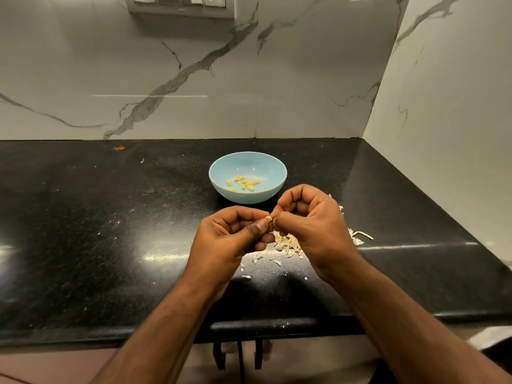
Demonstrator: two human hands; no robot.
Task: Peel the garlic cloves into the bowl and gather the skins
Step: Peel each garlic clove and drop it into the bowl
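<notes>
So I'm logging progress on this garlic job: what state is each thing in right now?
bowl: upright, holding peeled cloves
peeled cloves: loose in the bowl's bottom
garlic clove: pinched between both hands, being peeled
left hand: closed on the clove
right hand: closed on the clove
skins: scattered on the counter, not gathered
</notes>
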